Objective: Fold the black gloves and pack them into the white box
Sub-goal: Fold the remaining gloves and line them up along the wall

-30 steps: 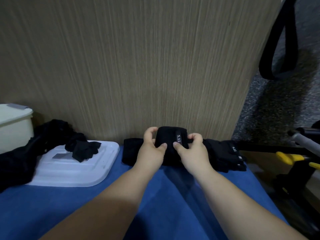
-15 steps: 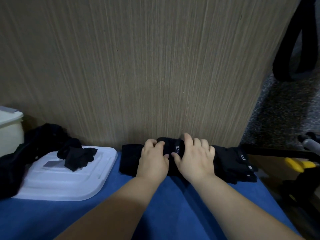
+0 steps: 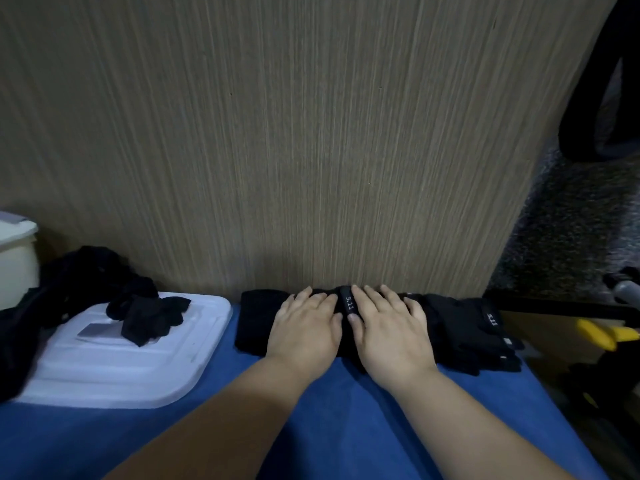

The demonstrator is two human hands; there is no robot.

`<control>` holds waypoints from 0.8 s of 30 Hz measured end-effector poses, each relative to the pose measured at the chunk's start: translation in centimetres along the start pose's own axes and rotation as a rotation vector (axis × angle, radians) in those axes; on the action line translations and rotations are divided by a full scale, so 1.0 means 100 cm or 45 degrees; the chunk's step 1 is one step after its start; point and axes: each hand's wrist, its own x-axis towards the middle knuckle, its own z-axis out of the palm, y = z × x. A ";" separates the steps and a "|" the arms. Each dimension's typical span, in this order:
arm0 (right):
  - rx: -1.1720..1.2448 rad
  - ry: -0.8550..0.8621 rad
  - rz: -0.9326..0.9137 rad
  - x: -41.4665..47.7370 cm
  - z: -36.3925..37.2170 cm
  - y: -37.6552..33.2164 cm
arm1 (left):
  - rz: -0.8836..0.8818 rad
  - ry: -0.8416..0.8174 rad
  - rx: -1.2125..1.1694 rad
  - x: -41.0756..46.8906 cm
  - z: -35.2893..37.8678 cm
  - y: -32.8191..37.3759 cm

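The folded black glove [image 3: 347, 308] lies on the blue worktop [image 3: 311, 427] at the foot of the wood panel [image 3: 311, 150]. My left hand [image 3: 304, 329] and right hand [image 3: 389, 329] lie flat on it, fingers straight. I'd press evenly to set the crease before lifting it toward the white box [image 3: 14, 258], far left.

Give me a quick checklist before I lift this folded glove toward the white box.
1. Folded black fabric glove pressed flat under both palms: ok.
2. Left hand and right hand have a grip on it: not ok, fingers lie straight.
3. White plastic box open: cannot tell, mostly out of frame.
4. Flat white plastic lid free of gloves: not ok, a loose black glove lies on it.
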 end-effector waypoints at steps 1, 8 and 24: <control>-0.010 -0.006 0.005 0.000 0.001 0.000 | 0.000 0.000 0.013 0.000 0.000 0.000; -0.069 -0.221 0.057 0.002 -0.002 -0.004 | -0.016 -0.041 0.029 -0.001 0.008 -0.004; -0.032 -0.246 0.096 0.002 0.000 -0.004 | -0.082 -0.166 -0.143 0.000 0.008 -0.006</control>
